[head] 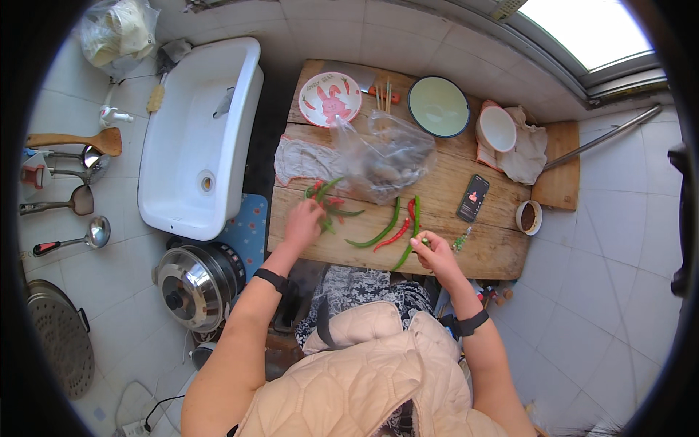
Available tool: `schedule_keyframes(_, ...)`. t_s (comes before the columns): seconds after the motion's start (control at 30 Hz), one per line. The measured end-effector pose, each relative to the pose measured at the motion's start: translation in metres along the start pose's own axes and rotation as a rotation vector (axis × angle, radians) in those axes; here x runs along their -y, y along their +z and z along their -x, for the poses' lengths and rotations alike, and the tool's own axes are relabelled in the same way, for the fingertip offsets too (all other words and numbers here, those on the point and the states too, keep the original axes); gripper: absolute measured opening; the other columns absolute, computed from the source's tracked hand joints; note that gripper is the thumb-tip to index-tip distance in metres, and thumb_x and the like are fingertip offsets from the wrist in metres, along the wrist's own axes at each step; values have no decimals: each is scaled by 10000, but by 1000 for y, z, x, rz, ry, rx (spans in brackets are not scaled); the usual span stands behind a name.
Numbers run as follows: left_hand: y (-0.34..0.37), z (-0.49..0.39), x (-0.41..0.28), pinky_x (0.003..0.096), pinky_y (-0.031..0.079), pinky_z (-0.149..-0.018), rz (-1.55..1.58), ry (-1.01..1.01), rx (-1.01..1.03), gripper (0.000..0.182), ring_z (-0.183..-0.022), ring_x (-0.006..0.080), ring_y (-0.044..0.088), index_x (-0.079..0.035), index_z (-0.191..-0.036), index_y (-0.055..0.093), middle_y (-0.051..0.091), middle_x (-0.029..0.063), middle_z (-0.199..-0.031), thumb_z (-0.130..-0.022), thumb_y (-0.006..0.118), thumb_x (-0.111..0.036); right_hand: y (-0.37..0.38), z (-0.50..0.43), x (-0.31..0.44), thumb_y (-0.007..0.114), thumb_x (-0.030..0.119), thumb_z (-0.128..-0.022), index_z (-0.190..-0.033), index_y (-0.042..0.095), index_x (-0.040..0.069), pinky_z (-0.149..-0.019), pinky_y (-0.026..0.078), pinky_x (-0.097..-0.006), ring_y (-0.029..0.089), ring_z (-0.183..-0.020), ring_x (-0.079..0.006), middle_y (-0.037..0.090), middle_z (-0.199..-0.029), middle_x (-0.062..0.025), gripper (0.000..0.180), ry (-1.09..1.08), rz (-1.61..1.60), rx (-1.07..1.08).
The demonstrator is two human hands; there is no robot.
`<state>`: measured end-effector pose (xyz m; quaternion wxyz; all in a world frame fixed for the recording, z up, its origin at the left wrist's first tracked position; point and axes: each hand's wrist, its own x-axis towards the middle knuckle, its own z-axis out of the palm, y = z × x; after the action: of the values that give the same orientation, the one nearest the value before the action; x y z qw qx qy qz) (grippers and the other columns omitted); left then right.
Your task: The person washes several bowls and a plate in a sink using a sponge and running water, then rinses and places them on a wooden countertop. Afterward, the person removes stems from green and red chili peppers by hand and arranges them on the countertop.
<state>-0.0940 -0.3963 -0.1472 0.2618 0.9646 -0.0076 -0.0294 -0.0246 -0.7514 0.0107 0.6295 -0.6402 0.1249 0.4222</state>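
Note:
My left hand (pixel 304 223) reaches into a small pile of green and red chili peppers (pixel 327 205) at the left of the wooden table. Motion blur there hides whether its fingers grip one. Near the front edge, my right hand (pixel 437 257) has its thumb and fingers pinched on a small green piece (pixel 425 241), perhaps a chili stem. A long green chili (pixel 416 216) lies along those fingertips. Left of it are a curved green chili (pixel 382 232) and a red chili (pixel 394 236). Small green scraps (pixel 460 241) lie just right of my right hand.
Behind the peppers sits a clear plastic bag (pixel 390 158) with dark contents. A rabbit-patterned bowl (pixel 330 98), a green-lined basin (pixel 438 106) and a cleaver (pixel 349 76) are at the back. A phone (pixel 473 198) and a small cup (pixel 528 217) stand right; a white sink (pixel 180 136) left.

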Motion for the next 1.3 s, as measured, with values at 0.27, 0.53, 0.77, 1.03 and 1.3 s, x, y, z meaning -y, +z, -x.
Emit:
schedule_keyframes(0.27,-26,-20,-35,435,430,-1014,22,345,-26,254,-1174,303,556,-100,-1017,656,620,80,-1183,-783,754,-88,30,-10,-3,697,227,-959,-1011,708,16,-665,441,-249,542,-725,-56,685,-787,-8,217,-270,401,38)
schedule_keyframes(0.53,-76,-36,-100,422,499,-865,287,386,4,234,-954,323,641,-80,-1071,662,669,107,-968,-838,685,-87,61,-30,13,682,281,-958,-1143,708,66,-603,517,-356,703,-618,-209,717,-749,-121,285,-460,659,-94)
schedule_keyframes(0.77,-92,-32,-130,403,511,-759,254,469,137,246,-881,295,643,-96,-1102,675,645,82,-927,-856,678,-81,55,-20,17,628,304,-964,-1025,705,70,-651,511,-485,684,-713,-365,697,-756,-182,253,-448,970,-58)
schedule_keyframes(1.03,-93,-27,-143,406,511,-728,211,465,176,202,-838,292,642,-111,-1075,675,639,77,-906,-881,690,-167,46,-13,7,616,204,-913,-1053,681,-2,-728,517,-500,676,-838,-417,698,-852,-232,257,-412,876,51)
schedule_keyframes(1.3,-89,-27,-151,396,506,-629,172,467,145,187,-754,284,639,-100,-943,691,617,60,-805,-903,690,-283,52,-8,1,613,163,-887,-1069,641,-26,-733,509,-515,658,-842,-448,671,-853,-277,264,-451,866,47)
